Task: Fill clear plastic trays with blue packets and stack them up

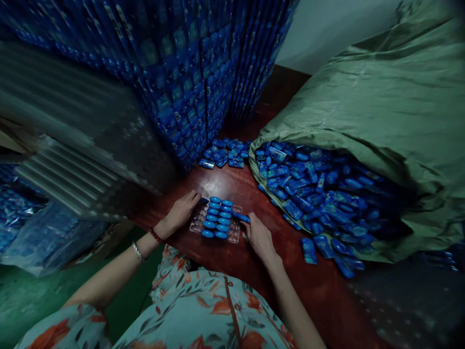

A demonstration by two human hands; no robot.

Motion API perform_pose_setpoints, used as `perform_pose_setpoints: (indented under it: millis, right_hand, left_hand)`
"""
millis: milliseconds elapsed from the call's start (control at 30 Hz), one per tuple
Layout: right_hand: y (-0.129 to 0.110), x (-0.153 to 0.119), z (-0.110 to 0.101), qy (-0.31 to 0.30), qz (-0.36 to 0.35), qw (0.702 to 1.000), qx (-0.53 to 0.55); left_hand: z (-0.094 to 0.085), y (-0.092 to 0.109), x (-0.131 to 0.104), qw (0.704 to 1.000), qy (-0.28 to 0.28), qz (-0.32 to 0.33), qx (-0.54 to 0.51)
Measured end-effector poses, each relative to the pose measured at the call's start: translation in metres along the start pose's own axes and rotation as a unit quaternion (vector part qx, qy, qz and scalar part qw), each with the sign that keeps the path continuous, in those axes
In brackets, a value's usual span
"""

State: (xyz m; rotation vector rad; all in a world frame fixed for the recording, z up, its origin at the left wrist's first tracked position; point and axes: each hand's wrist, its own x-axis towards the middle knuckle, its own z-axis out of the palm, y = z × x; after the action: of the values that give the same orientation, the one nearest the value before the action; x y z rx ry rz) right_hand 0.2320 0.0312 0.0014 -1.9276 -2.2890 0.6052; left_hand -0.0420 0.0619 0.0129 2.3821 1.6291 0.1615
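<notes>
A clear plastic tray [234,237] with moulded pockets lies on the reddish-brown table in front of me. Two columns of small glossy blue bottles [215,225] stand out in its middle, their rounded ends facing up. At the tray's right side, my right hand [260,237] pinches a blue bottle [241,216] lying sideways over the edge. My left hand [185,209] is at the far left corner, thumb and fingers closed on a small dark blue bottle [204,200], partly covered by the fingertips.
A large pale green sack [363,97] lies open at the right, with many blue bottles [319,189] spilling out. More loose bottles [227,152] lie beyond the tray. Tall stacks of filled trays [189,92] rise at the back left, beside stacked clear trays [80,169].
</notes>
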Motion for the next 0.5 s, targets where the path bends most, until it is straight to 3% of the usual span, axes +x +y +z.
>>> perform_pose_setpoints:
  millis: [167, 333, 500]
  right_hand:
    - [0.0, 0.002, -0.013, -0.04, -0.016, 0.998, -0.04]
    - [-0.006, 0.011, -0.038, -0.042, 0.024, 0.996, -0.072]
    - [-0.02, 0.029, -0.054, -0.097, -0.052, 0.979, -0.174]
  left_hand:
    - [-0.017, 0.01, 0.016, 0.995, -0.075, 0.056, 0.04]
    - [-0.031, 0.011, 0.03, 0.987, -0.12, 0.088, 0.061]
    - [-0.038, 0.009, 0.037, 0.987, -0.121, 0.085, 0.066]
